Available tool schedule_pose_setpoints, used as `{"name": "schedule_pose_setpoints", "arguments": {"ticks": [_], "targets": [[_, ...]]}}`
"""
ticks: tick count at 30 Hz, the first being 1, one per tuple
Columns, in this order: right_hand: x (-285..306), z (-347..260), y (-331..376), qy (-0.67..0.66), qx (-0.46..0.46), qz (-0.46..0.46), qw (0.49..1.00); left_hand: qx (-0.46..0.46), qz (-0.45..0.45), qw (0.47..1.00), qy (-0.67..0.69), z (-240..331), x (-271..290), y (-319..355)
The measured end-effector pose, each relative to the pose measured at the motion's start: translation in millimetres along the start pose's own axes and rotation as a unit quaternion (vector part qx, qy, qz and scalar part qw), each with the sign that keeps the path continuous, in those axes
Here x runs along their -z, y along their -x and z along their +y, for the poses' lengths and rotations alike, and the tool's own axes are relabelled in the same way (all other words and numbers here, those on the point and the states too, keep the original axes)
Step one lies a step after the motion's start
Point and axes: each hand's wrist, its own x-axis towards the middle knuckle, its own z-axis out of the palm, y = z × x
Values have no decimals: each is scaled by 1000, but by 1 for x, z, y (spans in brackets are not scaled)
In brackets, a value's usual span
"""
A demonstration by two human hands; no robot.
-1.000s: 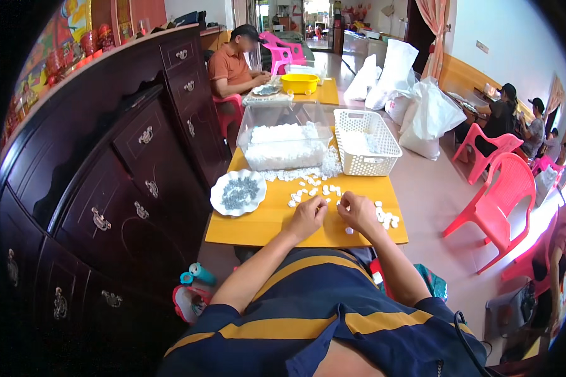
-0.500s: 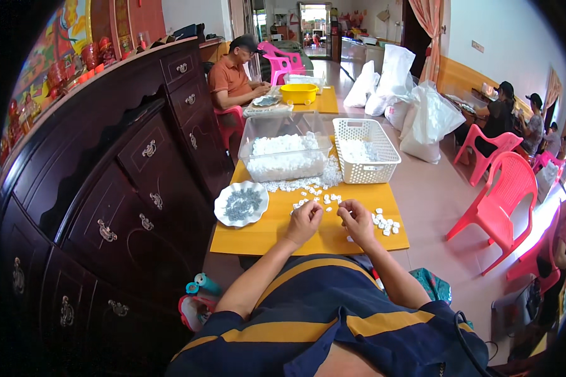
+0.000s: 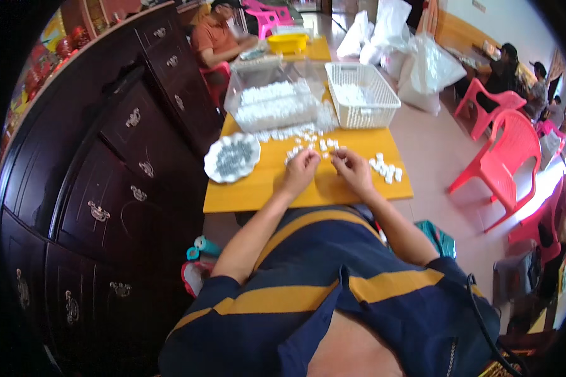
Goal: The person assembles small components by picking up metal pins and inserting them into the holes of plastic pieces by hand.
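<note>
- Above the tabletop (image 3: pixel 264 196), two bare hands are facing each other, with a narrow gap between them.
- The left hand (image 3: pixel 303 164) is keeping its fingers curled, the tips drawn close together; whether they are gripping a piece is too small to tell.
- The right hand (image 3: pixel 353 171) is curling likewise, its thumb and forefinger near each other; whether anything is sitting between them cannot be told either.
- White pieces (image 3: pixel 322 144) are lying loose just beyond the hands; a further cluster of them is lying to the right of the right hand, near the board's right edge.
- At the left edge, a scalloped plate (image 3: pixel 215 170) is holding grey bits (image 3: pixel 235 157).
- Behind the pieces, a clear tub (image 3: pixel 277 119) is containing a white heap; translucent bits (image 3: pixel 326 117) are lying by its right side.
- Just right of the tub, a white basket (image 3: pixel 368 118) is standing, with pale contents showing blurred.
- Farther back, a co-worker (image 3: pixel 212 38) is sitting near a yellow basin (image 3: pixel 287 44).
- Right of the basket, white sacks (image 3: pixel 427 75) are standing on the floor.
- Along the left, a dark cabinet (image 3: pixel 85 164) is flanking the workplace.
</note>
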Motion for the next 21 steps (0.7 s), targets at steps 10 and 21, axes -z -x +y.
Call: {"name": "schedule_pose_setpoints", "arguments": {"ticks": [10, 21], "targets": [[-2, -19, 6, -37, -52, -17, 998, 104, -42, 978, 178, 11, 7, -5], [-12, -4, 7, -94, -29, -44, 994, 93, -59, 976, 188, 22, 7, 0]]}}
